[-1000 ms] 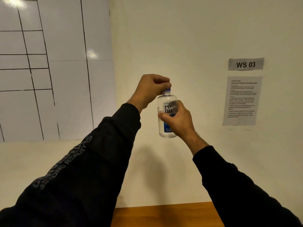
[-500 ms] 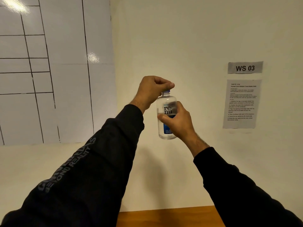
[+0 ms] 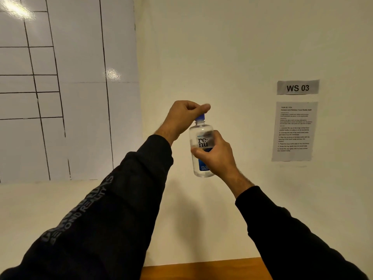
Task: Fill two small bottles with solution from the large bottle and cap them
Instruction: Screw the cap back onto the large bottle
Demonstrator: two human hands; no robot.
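- A clear bottle (image 3: 201, 146) with a "re-nu" label is held upright in the air in front of a cream wall (image 3: 222, 47), near the middle of the view and well above the tabletop (image 3: 203, 268).
- The right hand (image 3: 217, 156) grips the bottle's body: its thumb lies across the front of the label and its fingers curl round the right side.
- The left hand (image 3: 184, 118) comes in from above and to the left, with its fingers and thumb curled down over the blue cap (image 3: 200, 117), pinching it. Only the lower edge of the cap shows beneath the fingertips.
- The cap sits on the bottle's neck; whether it is tight or loosened cannot be told.
- The bottle looks clear throughout; its liquid level cannot be made out.
- Both arms wear black sleeves; the left sleeve (image 3: 96, 209) carries grey lettering, partly readable as "BEYOND REALITY".
- On the wall to the right hangs a grey sign (image 3: 298, 87) reading "WS 03", and just below it a printed instruction sheet (image 3: 293, 131) whose small text is too fine to read.
- To the far left stands a glossy white panel (image 3: 60, 87) marked with black lines and 2 bright light reflections.
- Only a strip of the orange-brown tabletop shows at the near edge, between the 2 arms.
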